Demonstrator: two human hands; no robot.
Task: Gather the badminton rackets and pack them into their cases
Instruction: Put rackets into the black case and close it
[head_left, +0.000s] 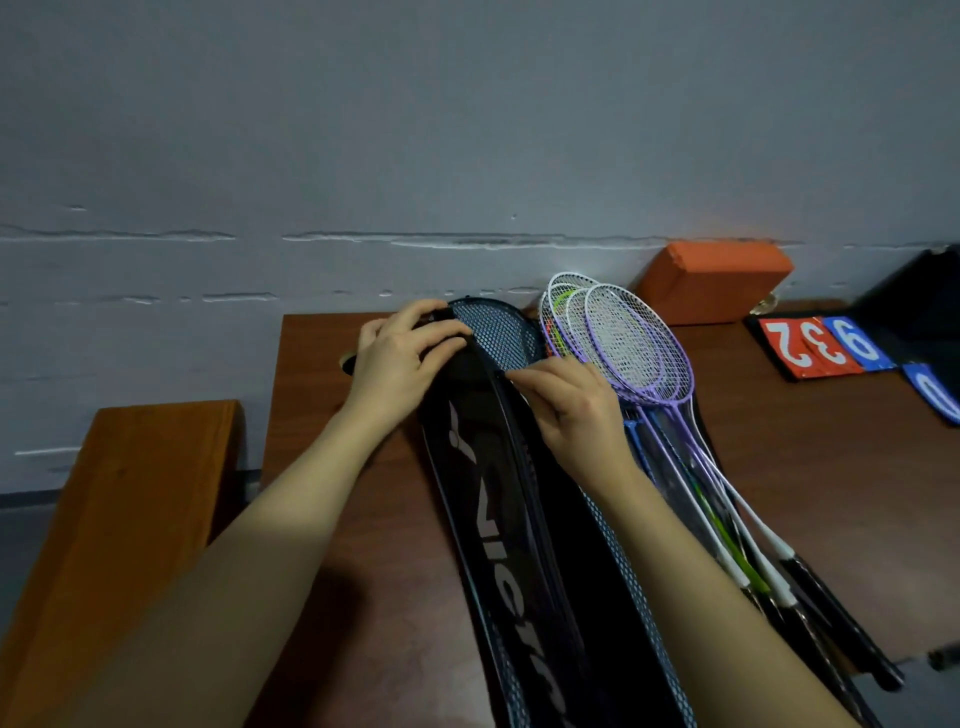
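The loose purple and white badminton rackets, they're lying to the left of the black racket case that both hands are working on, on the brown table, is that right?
Not quite. The head view shows the loose purple and white badminton rackets lying to the right of the black racket case, not the left. The rest holds: both hands, left and right, are on the case, on the brown table.

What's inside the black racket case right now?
At the open top of the black racket case, only blue mesh lining shows. Both hands, left hand and right hand, grip the case's opening. Below it the black cover hides the interior, so any racket inside cannot be seen.
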